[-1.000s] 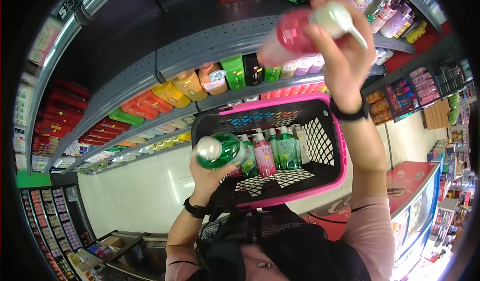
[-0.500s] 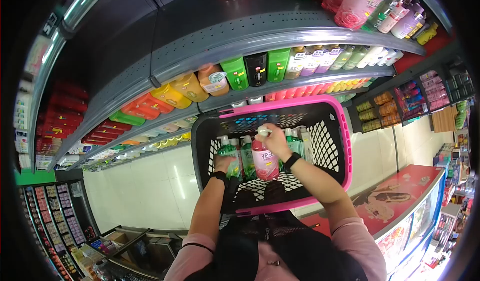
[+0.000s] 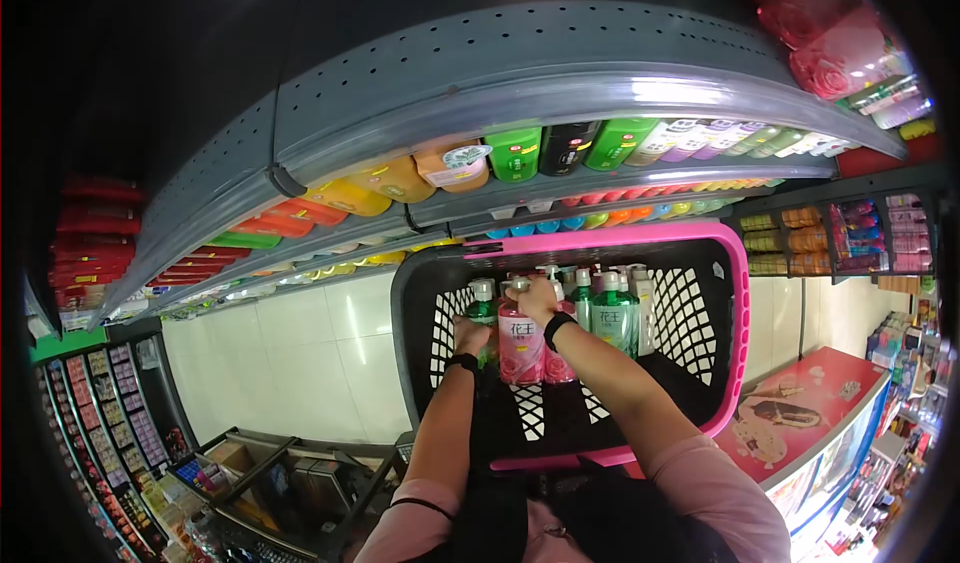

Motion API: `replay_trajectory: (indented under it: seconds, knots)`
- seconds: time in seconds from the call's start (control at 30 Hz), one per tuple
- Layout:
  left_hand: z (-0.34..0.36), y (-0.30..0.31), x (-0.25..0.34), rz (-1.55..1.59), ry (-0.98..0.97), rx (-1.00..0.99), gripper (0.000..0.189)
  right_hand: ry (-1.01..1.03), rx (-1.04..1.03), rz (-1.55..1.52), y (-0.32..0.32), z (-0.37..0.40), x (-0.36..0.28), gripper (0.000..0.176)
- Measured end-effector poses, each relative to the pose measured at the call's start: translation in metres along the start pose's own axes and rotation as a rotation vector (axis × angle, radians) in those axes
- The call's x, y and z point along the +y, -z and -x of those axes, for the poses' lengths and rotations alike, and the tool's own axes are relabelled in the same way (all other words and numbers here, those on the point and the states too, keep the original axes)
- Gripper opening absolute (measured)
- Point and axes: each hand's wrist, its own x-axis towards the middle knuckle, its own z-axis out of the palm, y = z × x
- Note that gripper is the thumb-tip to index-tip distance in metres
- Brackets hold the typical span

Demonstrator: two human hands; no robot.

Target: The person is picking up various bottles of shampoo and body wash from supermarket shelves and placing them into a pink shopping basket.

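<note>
A black basket with a pink rim (image 3: pixel 738 333) holds several pump bottles standing upright. My right hand (image 3: pixel 535 301) is closed round the top of a pink bottle (image 3: pixel 520 347) near the basket's middle. Beside it on the left, my left hand (image 3: pixel 472 337) is at a green bottle (image 3: pixel 482 309); its fingers are partly hidden, and I cannot tell how firmly they hold it. A second pink bottle (image 3: pixel 560 363) stands partly behind my right wrist. More green bottles (image 3: pixel 614 319) stand to the right.
Dark shelves (image 3: pixel 450 113) with rows of bottles curve across the top, close beyond the basket. A red-topped freezer (image 3: pixel 800 413) stands at the right. Crates (image 3: pixel 290 483) lie at the lower left, beyond the pale tiled floor (image 3: pixel 300 363).
The view has tipped, so the shelf looks closer and the basket sits lower right. My right hand, still at a pink bottle's top, is nearer my left hand. A second pink bottle now shows.
</note>
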Motion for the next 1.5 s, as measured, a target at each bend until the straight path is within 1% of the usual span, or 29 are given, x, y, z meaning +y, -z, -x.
replay_trajectory:
  seconds: [0.07,0.17,0.23,0.33,0.4,0.47,0.5,0.6,0.67,0.7,0.77,0.8,0.83,0.87,0.9,0.93,1.0,1.03,1.07,1.13,1.2,1.23,1.3,1.33,1.37,1.4,1.43,1.47,1.5]
  knots:
    - [0.004,-0.003,0.006,-0.091,0.023,0.073,0.083,-0.016,-0.002,-0.016,-0.003,-0.005,0.002,0.055]
    - [0.028,0.019,0.038,-0.111,0.077,-0.052,0.077,-0.054,0.006,-0.046,-0.014,-0.012,0.013,0.051]
    - [0.032,0.019,0.040,-0.147,0.057,-0.062,0.079,-0.077,0.021,-0.061,-0.015,-0.013,0.012,0.050]
    - [0.031,0.018,0.032,-0.159,0.014,-0.078,0.083,-0.105,0.035,0.019,-0.013,-0.012,0.011,0.051]
    - [0.024,0.018,0.027,-0.135,-0.011,-0.084,0.083,-0.093,-0.100,0.054,-0.011,-0.013,0.011,0.053]
    - [0.015,0.020,0.022,-0.164,0.015,-0.238,0.080,-0.064,-0.097,0.083,-0.012,-0.011,0.012,0.054]
    - [0.012,0.015,0.015,-0.167,0.012,-0.232,0.080,-0.036,-0.095,0.114,-0.014,-0.011,0.013,0.054]
    - [0.022,0.008,0.006,-0.229,-0.144,-0.053,0.077,-0.007,-0.074,0.136,-0.022,-0.009,0.017,0.055]
    - [0.038,0.017,0.022,-0.451,-0.362,-0.110,0.076,0.073,-0.151,0.279,-0.003,0.010,-0.003,0.039]
    - [0.038,0.016,0.022,-0.438,-0.394,-0.227,0.074,0.116,-0.222,0.352,0.010,0.020,-0.015,0.033]
    - [0.017,-0.005,0.004,-0.363,-0.515,-0.373,0.071,0.135,-0.185,0.384,0.005,0.022,-0.008,0.028]
    - [0.010,-0.016,-0.010,-0.387,-0.603,-0.269,0.064,0.074,-0.130,0.360,-0.014,0.006,0.009,0.027]
    - [0.053,0.023,0.033,-0.260,-0.598,-0.428,0.059,0.178,-0.231,0.327,0.006,0.019,-0.005,0.030]
    - [0.018,-0.005,0.005,-0.257,-0.710,-0.412,0.053,0.197,-0.190,0.388,0.001,0.016,-0.002,0.033]
    - [0.045,0.019,0.031,-0.281,-0.712,-0.493,0.048,0.271,-0.247,0.430,0.014,0.029,-0.017,0.033]
    - [0.032,0.010,0.025,-0.535,-0.719,-0.526,0.048,0.299,-0.264,0.401,0.031,0.044,-0.030,0.035]
    - [0.073,0.041,0.067,-0.706,-0.689,-0.577,0.055,0.494,-0.292,0.372,0.048,0.050,-0.038,0.039]
    - [0.091,0.056,0.084,-0.706,-0.705,-0.568,0.055,0.626,-0.340,0.299,0.077,0.068,-0.059,0.043]
    - [0.106,0.071,0.098,-0.670,-0.780,-0.571,0.056,0.575,-0.332,0.392,0.110,0.099,-0.096,0.040]
    - [0.145,0.112,0.130,-0.633,-0.859,-0.556,0.058,0.621,-0.294,0.169,0.146,0.114,-0.129,0.030]
    - [0.181,0.152,0.159,-0.289,-0.920,-0.715,0.053,0.884,-0.136,0.165,0.196,0.140,-0.183,0.031]
    - [0.182,0.158,0.160,-0.064,-0.918,-0.792,0.043,0.944,-0.001,0.165,0.221,0.155,-0.211,0.031]
    - [0.211,0.190,0.182,-0.016,-0.994,-0.743,0.041,1.082,0.287,0.101,0.259,0.156,-0.259,0.034]
    - [0.230,0.208,0.192,0.033,-1.062,-0.705,0.039,0.978,0.246,0.048,0.282,0.158,-0.288,0.035]
    - [0.243,0.219,0.196,0.092,-1.118,-0.637,0.037,1.116,0.428,0.011,0.297,0.151,-0.311,0.037]
    - [0.253,0.227,0.194,0.085,-1.121,-0.625,0.037,1.080,0.499,-0.033,0.311,0.135,-0.333,0.037]
    - [0.261,0.234,0.192,0.101,-1.134,-0.594,0.034,1.059,0.632,0.058,0.326,0.110,-0.353,0.044]
    - [0.267,0.240,0.189,0.116,-1.147,-0.564,0.032,1.057,0.736,0.020,0.333,0.099,-0.374,0.058]
    - [0.271,0.240,0.181,0.213,-1.098,-0.602,0.029,1.056,0.808,0.020,0.346,0.052,-0.390,0.072]
